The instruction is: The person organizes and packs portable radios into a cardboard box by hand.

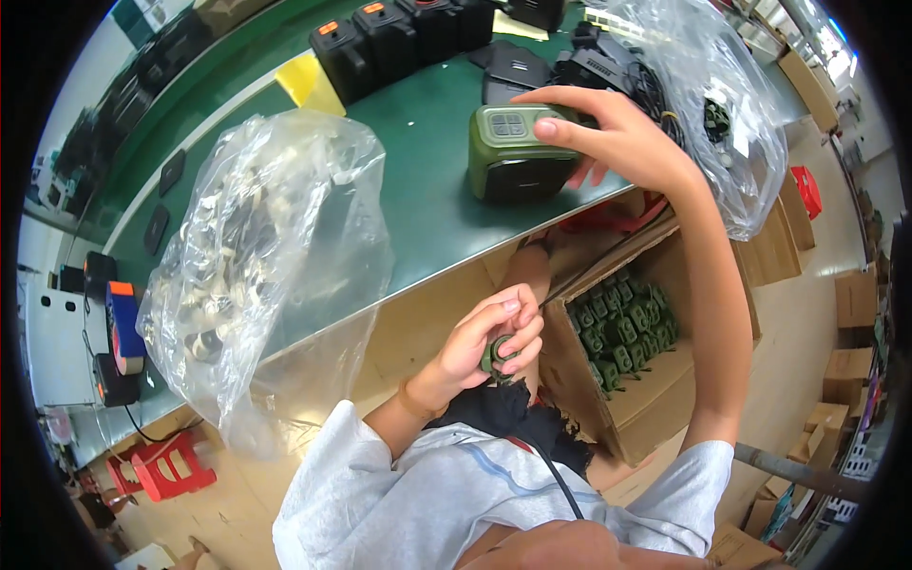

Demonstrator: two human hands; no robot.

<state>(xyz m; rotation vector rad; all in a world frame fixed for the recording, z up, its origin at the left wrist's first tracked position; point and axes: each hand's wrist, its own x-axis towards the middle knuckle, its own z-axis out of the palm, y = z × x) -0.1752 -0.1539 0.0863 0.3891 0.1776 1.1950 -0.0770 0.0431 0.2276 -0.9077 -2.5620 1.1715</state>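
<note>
Two hands: both are occupied, each closed on a separate green item.
Left edge of tabletop (418, 218): a roll of tape in orange and blue (123, 328) is stood on its side by the edge, apart from the work.
Clear bag on the left (275, 256): it is slumped over the tabletop edge, filled with small pale parts, its mouth turned toward the person so that it can be reached into.
Left hand (489, 342): it is held low, below the tabletop edge and above the lap, fingers curled shut around a small round dark-green part (496, 356); the part is pinched between thumb and fingertips, seemingly so that it can be turned or inspected.
Cardboard box (646, 418): it is set below the tabletop, just beside the left hand, and is packed with like green parts (622, 332).
Right hand (608, 142): it is raised over the tabletop, closed on the green box-shaped device (513, 157), thumb laid on its buttoned top, steadying it on its base.
Back of tabletop: black units with orange tops (380, 43) are lined in a row.
Clear bag on the right (703, 104): black cables are held in it.
</note>
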